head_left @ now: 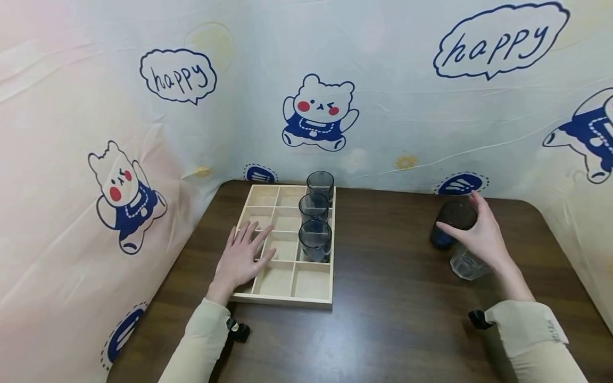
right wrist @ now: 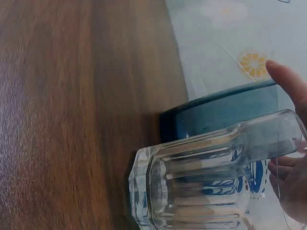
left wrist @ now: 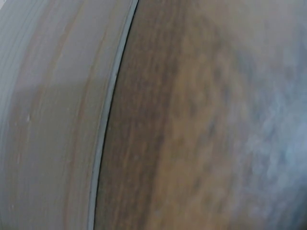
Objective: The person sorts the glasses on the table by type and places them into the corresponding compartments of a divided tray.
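Observation:
A shallow wooden tray (head_left: 312, 282) with square compartments lies on the left of the table. Three dark blue glasses stand in its right-hand column: a rear glass (head_left: 320, 182), a middle glass (head_left: 313, 206) and a front glass (head_left: 315, 241). My left hand (head_left: 239, 259) rests over the tray's left side with fingers spread, holding nothing. At the right, another blue glass (head_left: 442, 236) stands on the table; my right hand (head_left: 483, 234) grips it near the rim between thumb and fingers. A clear ribbed glass (right wrist: 192, 182) stands beside it, partly under that hand in the head view.
The brown wooden table (head_left: 378, 319) stretches between the tray and the right-hand glasses. A printed cloth (head_left: 383, 122) hangs behind and at both sides of the table. In the left wrist view only the tray's side wall (left wrist: 57, 124) and blurred tabletop show.

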`<state>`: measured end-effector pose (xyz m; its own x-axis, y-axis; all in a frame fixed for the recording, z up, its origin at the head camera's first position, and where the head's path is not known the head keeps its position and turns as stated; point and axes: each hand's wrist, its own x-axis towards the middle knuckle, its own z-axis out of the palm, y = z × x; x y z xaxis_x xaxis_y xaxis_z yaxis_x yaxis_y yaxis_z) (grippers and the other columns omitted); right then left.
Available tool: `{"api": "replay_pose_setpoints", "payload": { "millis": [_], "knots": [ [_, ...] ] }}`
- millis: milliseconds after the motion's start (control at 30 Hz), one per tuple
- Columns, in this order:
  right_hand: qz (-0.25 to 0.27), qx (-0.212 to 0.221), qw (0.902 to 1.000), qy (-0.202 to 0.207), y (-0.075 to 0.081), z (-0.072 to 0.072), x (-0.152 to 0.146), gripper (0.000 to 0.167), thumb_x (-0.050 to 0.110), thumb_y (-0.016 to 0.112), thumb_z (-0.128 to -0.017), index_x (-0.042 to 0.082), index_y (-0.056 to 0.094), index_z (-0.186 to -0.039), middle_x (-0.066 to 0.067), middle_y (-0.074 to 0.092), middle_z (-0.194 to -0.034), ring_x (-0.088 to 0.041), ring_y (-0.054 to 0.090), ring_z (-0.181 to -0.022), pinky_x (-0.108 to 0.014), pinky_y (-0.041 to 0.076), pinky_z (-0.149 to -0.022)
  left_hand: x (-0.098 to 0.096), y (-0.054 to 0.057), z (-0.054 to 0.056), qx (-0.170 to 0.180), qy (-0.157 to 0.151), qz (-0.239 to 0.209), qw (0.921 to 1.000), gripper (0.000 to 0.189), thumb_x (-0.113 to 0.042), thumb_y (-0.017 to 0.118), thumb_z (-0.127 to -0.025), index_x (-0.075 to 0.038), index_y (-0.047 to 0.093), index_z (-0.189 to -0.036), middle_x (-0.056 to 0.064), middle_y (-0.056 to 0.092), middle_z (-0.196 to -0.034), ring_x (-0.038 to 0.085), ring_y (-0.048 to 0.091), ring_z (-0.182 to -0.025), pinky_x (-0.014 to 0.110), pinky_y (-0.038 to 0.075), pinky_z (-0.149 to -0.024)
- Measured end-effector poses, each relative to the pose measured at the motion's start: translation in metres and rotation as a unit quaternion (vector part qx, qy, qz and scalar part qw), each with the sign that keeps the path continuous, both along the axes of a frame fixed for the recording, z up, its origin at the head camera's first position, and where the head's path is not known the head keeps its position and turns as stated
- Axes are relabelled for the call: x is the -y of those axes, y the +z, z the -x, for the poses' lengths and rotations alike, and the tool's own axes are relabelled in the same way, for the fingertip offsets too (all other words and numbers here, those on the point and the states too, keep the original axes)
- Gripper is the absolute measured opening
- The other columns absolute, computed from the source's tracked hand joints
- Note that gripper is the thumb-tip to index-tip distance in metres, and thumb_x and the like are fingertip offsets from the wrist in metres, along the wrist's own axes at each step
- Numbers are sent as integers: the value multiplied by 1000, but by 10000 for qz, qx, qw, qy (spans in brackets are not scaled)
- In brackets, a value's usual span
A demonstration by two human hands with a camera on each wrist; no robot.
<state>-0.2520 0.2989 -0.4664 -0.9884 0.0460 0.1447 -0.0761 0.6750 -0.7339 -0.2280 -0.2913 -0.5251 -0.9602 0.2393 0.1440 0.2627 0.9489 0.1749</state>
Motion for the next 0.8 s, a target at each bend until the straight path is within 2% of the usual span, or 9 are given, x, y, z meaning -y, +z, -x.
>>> {"api": "replay_pose_setpoints", "payload": {
  "millis": [267,400,600,800],
  "knots": [
    [-685,80,9975,-180,-6,-2,9,122,46,84,-96,0,3,-175,-39,29,-173,-66,42,-147,-86,40,-107,1,-2,-4,54,17,-7,10000,73,-69,50,-106,-36,41,-171,17,41,-174,45,25,-168,70,13,-138],
    [-707,220,9968,-315,-6,-3,12,119,47,84,-96,0,7,-174,-38,37,-169,-65,49,-140,-82,44,-104,3,-3,-4,81,32,-9,10000,72,-68,51,-106,-35,42,-170,17,40,-175,45,25,-169,70,12,-138],
    [-842,518,9937,-524,-3,-3,11,105,56,82,-95,-2,29,-165,-43,50,-154,-61,55,-132,-78,48,-101,3,-2,0,71,8,-2,10000,73,-69,50,-107,-35,41,-171,17,40,-175,45,24,-169,70,11,-139],
    [-840,508,9937,-536,-1,-3,9,107,59,82,-94,0,29,-166,-41,51,-154,-60,57,-130,-76,48,-99,2,0,2,95,-5,20,10000,73,-69,49,-107,-36,40,-171,17,39,-175,45,24,-169,70,11,-139]
  ]
}}
